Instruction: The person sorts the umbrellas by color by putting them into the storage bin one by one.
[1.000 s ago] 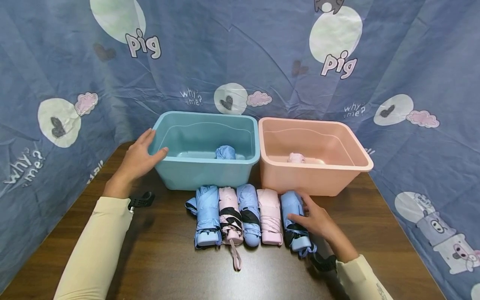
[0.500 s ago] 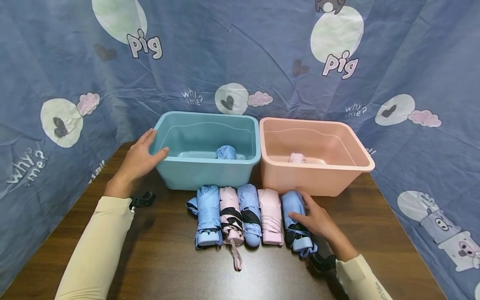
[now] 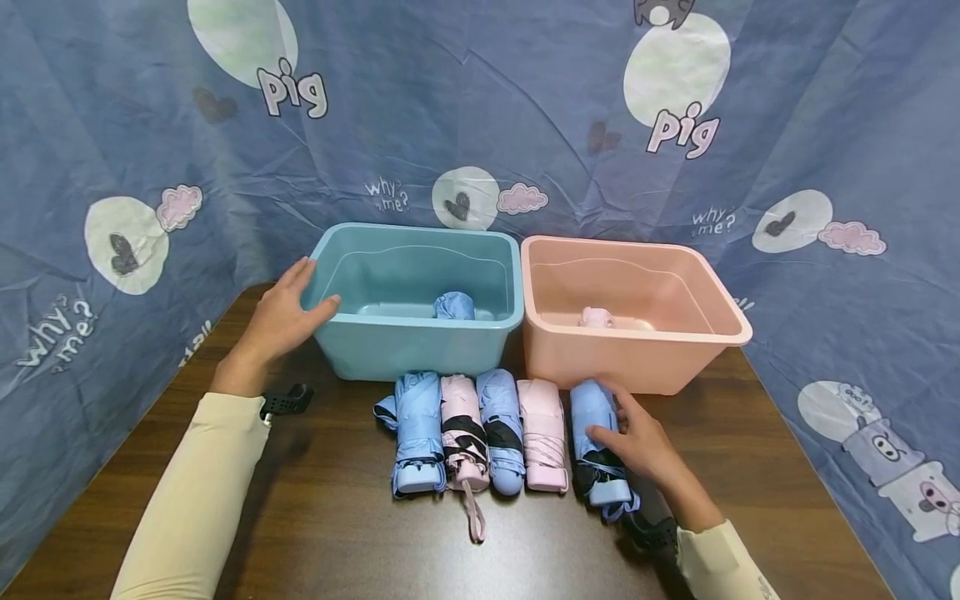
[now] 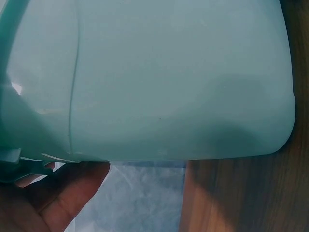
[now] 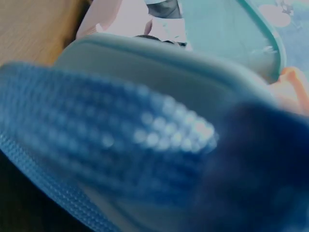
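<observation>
My right hand (image 3: 643, 442) grips a folded blue umbrella (image 3: 591, 408), thumb across its top and fingers along its right side. Close up in the right wrist view are its pale handle end (image 5: 154, 60) and a blurred blue wrist strap (image 5: 106, 130). To its left lie a pink umbrella (image 3: 542, 425), a periwinkle one (image 3: 498, 408), a pink one with black trim (image 3: 457, 400) and a light blue one (image 3: 418, 417), side by side. My left hand (image 3: 279, 321) is spread at the left front corner of a teal bin (image 3: 412, 350), fingers along its rim.
A peach bin (image 3: 600, 360) stands right against the teal one, with a pink umbrella (image 3: 596, 317) inside. Another blue umbrella (image 3: 454, 306) lies in the teal bin. Behind the dark wooden table (image 3: 360, 550) hangs a blue printed cloth (image 3: 375, 100).
My right hand has shifted slightly right with the blue umbrella, opening a gap beside the pink one. The left hand stays at the teal bin.
</observation>
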Demonstrator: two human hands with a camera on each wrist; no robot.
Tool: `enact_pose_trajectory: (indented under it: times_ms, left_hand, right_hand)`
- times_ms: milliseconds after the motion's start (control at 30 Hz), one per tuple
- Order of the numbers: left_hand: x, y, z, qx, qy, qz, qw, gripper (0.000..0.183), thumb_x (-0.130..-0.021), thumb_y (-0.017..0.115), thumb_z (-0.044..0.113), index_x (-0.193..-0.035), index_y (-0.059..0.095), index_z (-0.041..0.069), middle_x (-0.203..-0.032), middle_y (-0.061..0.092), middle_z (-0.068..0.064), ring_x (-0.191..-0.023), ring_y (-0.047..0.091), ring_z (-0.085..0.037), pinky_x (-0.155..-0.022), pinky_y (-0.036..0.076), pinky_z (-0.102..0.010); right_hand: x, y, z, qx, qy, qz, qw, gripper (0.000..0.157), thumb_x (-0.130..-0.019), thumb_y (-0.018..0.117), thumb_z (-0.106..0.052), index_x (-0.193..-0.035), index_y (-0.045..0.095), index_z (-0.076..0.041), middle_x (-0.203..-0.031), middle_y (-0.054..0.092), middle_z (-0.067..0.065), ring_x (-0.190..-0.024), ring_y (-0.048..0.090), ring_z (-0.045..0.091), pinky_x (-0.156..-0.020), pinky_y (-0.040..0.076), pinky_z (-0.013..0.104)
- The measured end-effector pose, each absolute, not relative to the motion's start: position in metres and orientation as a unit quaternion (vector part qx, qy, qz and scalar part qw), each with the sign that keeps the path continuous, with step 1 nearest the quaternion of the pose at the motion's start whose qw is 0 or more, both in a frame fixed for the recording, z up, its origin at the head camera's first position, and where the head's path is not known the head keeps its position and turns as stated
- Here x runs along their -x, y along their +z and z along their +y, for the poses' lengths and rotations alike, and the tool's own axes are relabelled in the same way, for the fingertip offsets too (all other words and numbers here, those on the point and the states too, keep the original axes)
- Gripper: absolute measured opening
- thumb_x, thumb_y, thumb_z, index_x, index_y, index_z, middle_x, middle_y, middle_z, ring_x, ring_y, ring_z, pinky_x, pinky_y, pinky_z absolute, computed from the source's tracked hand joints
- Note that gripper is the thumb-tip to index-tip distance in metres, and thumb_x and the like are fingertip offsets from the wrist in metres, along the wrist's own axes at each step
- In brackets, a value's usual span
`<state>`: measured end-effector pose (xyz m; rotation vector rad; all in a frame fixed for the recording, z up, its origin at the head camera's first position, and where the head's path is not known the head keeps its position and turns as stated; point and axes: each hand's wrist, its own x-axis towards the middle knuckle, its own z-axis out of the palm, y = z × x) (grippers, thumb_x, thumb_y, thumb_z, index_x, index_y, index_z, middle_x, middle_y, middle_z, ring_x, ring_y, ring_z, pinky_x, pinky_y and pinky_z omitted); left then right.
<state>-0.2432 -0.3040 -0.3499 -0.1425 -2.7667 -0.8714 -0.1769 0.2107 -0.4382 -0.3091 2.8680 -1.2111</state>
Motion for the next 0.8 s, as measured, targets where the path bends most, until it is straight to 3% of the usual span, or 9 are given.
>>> enact_pose_trajectory:
  times_ms: [367, 600, 800]
  left_hand:
    - [0.243, -0.349, -0.304, 0.050, -0.302, -0.945, 0.117, 0.085, -0.093, 0.052, 0.049, -0.154, 0.015, 0.001, -0.160, 0.011, -0.018, -0.141, 0.016, -0.048, -0.106, 0.020, -0.066]
    - [0.243, -0.349, -0.304, 0.046, -0.299, -0.946, 0.115, 0.085, -0.093, 0.051, 0.049, -0.154, 0.015, 0.001, -0.160, 0.011, -0.018, -0.141, 0.016, -0.048, -0.106, 0.020, -0.067]
    - [0.243, -0.349, -0.304, 0.046, -0.300, -0.946, 0.115, 0.085, -0.093, 0.051, 0.049, -0.154, 0.015, 0.001, -0.160, 0.011, -0.018, -0.141, 0.017, -0.048, -0.106, 0.020, -0.067]
  right_hand:
    - [0.171, -0.417, 0.209, 0.111, -0.413, 0.904, -0.009, 0.073, -0.086, 0.073, -0.021, -0.148, 0.036, -0.023, -0.116, 0.055, 0.019, -0.093, 0.057, 0.028, -0.068, 0.048, 0.034]
    - [0.162, -0.396, 0.204, 0.139, -0.424, 0.894, -0.044, 0.073, -0.085, 0.074, -0.019, -0.148, 0.038, -0.025, -0.097, 0.058, 0.013, -0.080, 0.055, 0.022, -0.066, 0.046, 0.033]
    - [0.154, -0.381, 0.200, 0.162, -0.444, 0.879, -0.054, 0.075, -0.085, 0.074, -0.018, -0.148, 0.037, -0.032, -0.104, 0.063, 0.013, -0.083, 0.060, 0.022, -0.070, 0.052, 0.034]
